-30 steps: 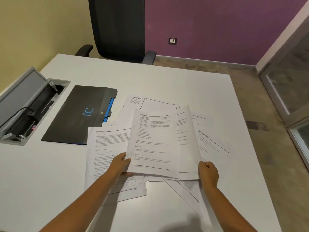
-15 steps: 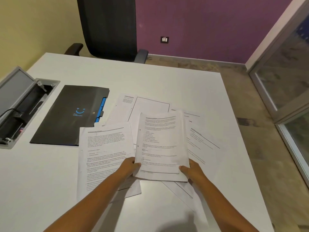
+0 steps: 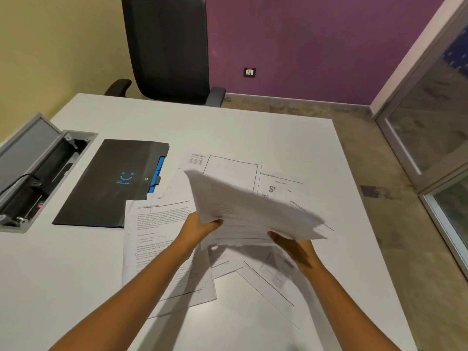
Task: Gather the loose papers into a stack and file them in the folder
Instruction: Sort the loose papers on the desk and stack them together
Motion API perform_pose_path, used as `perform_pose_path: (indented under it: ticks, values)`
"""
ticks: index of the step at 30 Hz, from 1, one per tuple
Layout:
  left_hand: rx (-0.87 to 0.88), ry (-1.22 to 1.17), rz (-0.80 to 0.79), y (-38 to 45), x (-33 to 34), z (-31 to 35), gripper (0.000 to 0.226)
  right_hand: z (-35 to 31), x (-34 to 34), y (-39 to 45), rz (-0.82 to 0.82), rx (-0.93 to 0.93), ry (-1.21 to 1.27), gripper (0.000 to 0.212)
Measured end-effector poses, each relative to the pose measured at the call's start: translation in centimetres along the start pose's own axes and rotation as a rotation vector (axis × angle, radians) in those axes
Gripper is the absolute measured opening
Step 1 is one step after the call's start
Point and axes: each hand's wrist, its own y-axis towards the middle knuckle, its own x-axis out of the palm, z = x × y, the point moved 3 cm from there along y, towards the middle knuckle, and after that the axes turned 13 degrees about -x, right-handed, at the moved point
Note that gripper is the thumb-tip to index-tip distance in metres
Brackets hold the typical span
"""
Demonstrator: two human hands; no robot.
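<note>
A small bundle of printed sheets (image 3: 250,214) is lifted off the white desk (image 3: 253,133), tilted and blurred by motion. My left hand (image 3: 200,225) grips its near left edge. My right hand (image 3: 291,245) holds its near right side from underneath. Loose papers lie on the desk: one text page (image 3: 157,239) under my left arm, a framed page (image 3: 228,171) behind the bundle, more sheets (image 3: 276,282) under my right arm. The black folder (image 3: 111,183) with a blue smiley logo and blue tabs lies closed to the left, its corner under the text page.
An open grey cable tray (image 3: 30,168) with a black cord is sunk into the desk's left edge. A black office chair (image 3: 169,46) stands behind the far edge. The desk's right edge drops to the floor beside a glass door (image 3: 435,127).
The held sheets have swung from upright and readable to tilted flat and blurred. My right hand moved from the right edge to under the bundle.
</note>
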Motion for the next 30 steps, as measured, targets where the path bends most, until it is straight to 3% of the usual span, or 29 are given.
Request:
perform_pose_path:
  ticks: [5,8,14,22,26,28,30]
  values:
    - [0.110,-0.019,0.006,-1.4,-0.1,2.0,0.036,-3.0,0.4,0.5,-0.009,-0.132,-0.004,0.035]
    - [0.151,-0.041,0.042,-2.3,0.0,2.9,0.034,-4.2,0.5,0.6,0.027,-0.132,0.079,0.050]
    - [0.219,-0.118,0.076,-3.5,-0.5,4.0,0.031,-5.5,0.6,1.0,0.089,-0.190,0.062,0.027]
    - [0.247,-0.135,0.053,-3.2,-0.7,3.9,0.025,-4.1,0.4,1.6,0.131,-0.134,0.021,0.026]
    - [0.139,-0.072,0.117,-1.4,0.8,1.9,0.032,-0.8,0.9,1.7,0.062,0.013,-0.154,0.024]
    - [0.074,0.004,0.159,-0.5,1.5,0.8,0.037,1.1,1.6,1.4,-0.059,0.079,-0.386,0.037]
    - [0.021,0.026,0.206,0.1,1.5,-0.3,0.035,2.2,1.7,1.2,-0.058,0.105,-0.491,0.040]
